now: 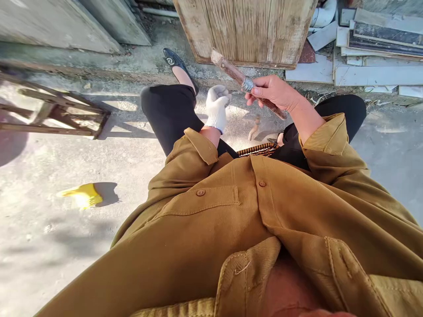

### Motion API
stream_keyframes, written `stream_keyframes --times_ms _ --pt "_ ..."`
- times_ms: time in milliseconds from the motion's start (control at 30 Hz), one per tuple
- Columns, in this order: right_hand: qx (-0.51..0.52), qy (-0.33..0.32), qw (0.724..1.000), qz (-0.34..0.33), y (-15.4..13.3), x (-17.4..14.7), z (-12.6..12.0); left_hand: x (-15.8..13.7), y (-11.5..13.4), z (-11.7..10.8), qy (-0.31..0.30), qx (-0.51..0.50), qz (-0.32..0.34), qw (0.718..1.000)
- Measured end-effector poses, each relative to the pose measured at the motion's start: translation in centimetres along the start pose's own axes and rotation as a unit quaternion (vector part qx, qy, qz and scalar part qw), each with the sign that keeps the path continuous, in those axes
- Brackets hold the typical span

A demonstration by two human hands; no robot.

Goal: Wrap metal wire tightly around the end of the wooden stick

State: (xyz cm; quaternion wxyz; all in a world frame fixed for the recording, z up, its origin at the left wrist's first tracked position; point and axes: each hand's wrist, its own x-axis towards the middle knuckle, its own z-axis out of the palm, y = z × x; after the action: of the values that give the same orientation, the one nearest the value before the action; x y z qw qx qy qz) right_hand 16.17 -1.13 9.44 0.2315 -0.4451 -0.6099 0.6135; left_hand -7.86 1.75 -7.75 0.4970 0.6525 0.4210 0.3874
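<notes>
A brown wooden stick [233,72] slants across the space in front of my knees, with silvery wire [247,84] coiled around its middle. My bare right hand [272,94] grips it just below the coil, thumb beside the wire and the lower end poking out past the fingers. To the left, apart from the stick, my left hand [217,103] wears a white knitted glove and is closed in a fist. Whether anything is inside that fist is hidden.
A wooden panel [251,31] stands ahead, beside stacked boards [380,75] and a white pipe [325,14]. At left is a wooden frame [62,108]; a yellow object [82,194] lies on the concrete ground [128,154]. A striped woven seat [257,149] shows between my legs.
</notes>
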Motion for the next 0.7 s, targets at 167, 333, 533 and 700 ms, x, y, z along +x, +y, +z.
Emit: stream_keyframes --times_ms 167,333,533,700 --pt "0.038 0.007 0.999 -0.034 0.3 0.5 0.1 -0.7 3.4 3.7 -0.006 -0.174 -0.037 0.984" --pt "0.063 -0.015 0.998 -0.003 -0.3 0.2 0.1 -1.8 4.8 4.1 0.018 -0.139 -0.025 0.990" --pt "0.101 0.064 0.991 0.052 -1.2 0.0 -0.4 -1.9 6.3 2.7 -0.024 -0.117 -0.064 0.991" --pt "-0.028 0.202 0.976 0.071 0.1 1.1 -0.9 -1.9 7.5 2.9 -0.084 -0.075 -0.075 0.991"
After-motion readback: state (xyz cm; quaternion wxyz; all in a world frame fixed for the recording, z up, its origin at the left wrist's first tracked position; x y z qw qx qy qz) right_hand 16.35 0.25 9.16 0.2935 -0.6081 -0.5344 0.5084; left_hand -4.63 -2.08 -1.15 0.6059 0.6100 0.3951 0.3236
